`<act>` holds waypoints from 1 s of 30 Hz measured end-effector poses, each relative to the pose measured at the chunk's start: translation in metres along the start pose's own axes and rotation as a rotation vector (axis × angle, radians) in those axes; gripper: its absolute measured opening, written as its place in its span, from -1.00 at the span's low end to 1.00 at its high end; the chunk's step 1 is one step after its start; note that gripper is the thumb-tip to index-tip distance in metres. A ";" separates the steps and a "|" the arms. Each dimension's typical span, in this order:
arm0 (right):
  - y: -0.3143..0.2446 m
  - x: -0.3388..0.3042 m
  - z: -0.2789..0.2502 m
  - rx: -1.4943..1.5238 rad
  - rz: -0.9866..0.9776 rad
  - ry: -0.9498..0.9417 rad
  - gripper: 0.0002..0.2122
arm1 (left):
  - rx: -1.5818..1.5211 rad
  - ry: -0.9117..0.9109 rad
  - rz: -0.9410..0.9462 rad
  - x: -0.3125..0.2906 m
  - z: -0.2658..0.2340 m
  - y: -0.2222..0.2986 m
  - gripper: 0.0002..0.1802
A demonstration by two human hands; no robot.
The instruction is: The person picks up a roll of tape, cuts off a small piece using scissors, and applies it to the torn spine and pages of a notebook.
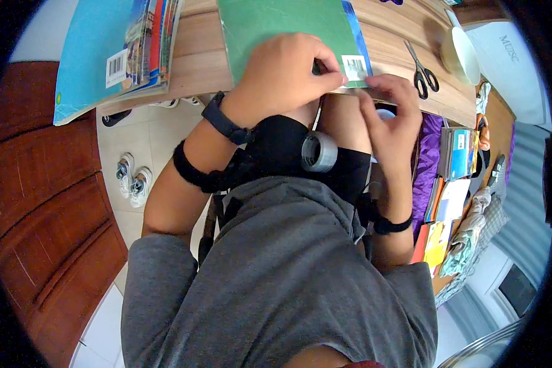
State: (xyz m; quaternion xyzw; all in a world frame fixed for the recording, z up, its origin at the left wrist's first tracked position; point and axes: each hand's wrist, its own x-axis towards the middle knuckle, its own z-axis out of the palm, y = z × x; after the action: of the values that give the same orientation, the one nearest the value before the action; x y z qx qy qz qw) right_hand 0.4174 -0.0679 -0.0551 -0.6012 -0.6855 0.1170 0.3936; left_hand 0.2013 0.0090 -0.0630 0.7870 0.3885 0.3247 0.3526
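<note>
A green book (251, 24) lies on the desk in front of me, with a white barcode label (354, 67) at its near right corner. My left hand (291, 67) rests over the book's near edge, thumb and index finger pinched together beside the label. Just right of that corner is my right hand (395, 116), its thumb and index finger curled close together. Whatever is between the fingertips of either hand is too small to make out. On my lap sits a roll of grey tape (319, 152), touched by neither hand.
A stack of books with a blue cover (92, 52) overhangs the desk's left edge. Black-handled scissors (422, 76) and a pale bowl (460, 55) stand to the right. More books (457, 147) and cloth (466, 236) lie along the right side. Shoes (134, 178) are on the floor.
</note>
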 end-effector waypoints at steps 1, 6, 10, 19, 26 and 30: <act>0.001 -0.002 0.008 -0.009 0.012 0.003 -0.79 | 0.006 -0.025 -0.045 0.003 -0.001 0.000 -0.76; -0.010 -0.004 0.020 -0.160 -0.145 0.067 -0.73 | 0.012 -0.098 -0.109 0.018 -0.004 -0.004 -0.66; -0.005 -0.010 0.028 -0.167 -0.203 0.116 -0.73 | -0.031 -0.128 -0.132 0.020 -0.004 -0.007 -0.66; -0.003 -0.012 0.031 -0.136 -0.270 0.128 -0.77 | -0.086 -0.093 -0.135 0.013 -0.002 -0.007 -0.67; -0.006 -0.012 0.033 -0.116 -0.221 0.100 -0.78 | -0.132 -0.083 -0.146 0.010 -0.001 -0.006 -0.69; -0.005 -0.013 0.034 -0.107 -0.194 0.110 -0.77 | -0.119 -0.076 -0.090 0.007 0.000 -0.007 -0.69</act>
State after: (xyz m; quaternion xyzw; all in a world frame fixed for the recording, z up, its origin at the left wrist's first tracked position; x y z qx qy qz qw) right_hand 0.3899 -0.0703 -0.0796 -0.5577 -0.7230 0.0085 0.4076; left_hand 0.2022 0.0176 -0.0672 0.7582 0.3899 0.3009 0.4273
